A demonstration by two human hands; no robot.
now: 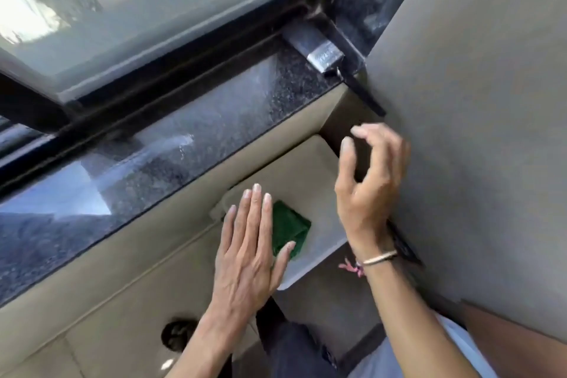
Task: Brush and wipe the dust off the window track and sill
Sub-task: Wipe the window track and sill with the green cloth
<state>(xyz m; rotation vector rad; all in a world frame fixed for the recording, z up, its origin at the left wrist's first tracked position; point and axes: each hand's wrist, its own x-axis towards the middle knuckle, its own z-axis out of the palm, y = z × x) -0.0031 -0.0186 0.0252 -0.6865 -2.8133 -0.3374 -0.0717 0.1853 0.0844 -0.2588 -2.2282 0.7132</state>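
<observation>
A dark speckled granite sill point(171, 150) runs diagonally below the black window track point(171, 70). A paintbrush point(325, 54) with a metal ferrule lies at the sill's right corner, its black handle jutting over the edge. A folded green cloth point(290, 227) rests on a grey ledge below the sill. My left hand point(248, 242) hovers flat with fingers apart, partly over the cloth, holding nothing. My right hand point(368, 184) is raised below the brush handle, fingers loosely curled and apart, empty.
A beige wall point(478, 132) rises close on the right. The grey ledge point(319, 172) sticks out under the sill. Beige tiled surface point(92, 310) lies below, with a dark round opening point(179, 334). The window glass point(147, 3) is above the track.
</observation>
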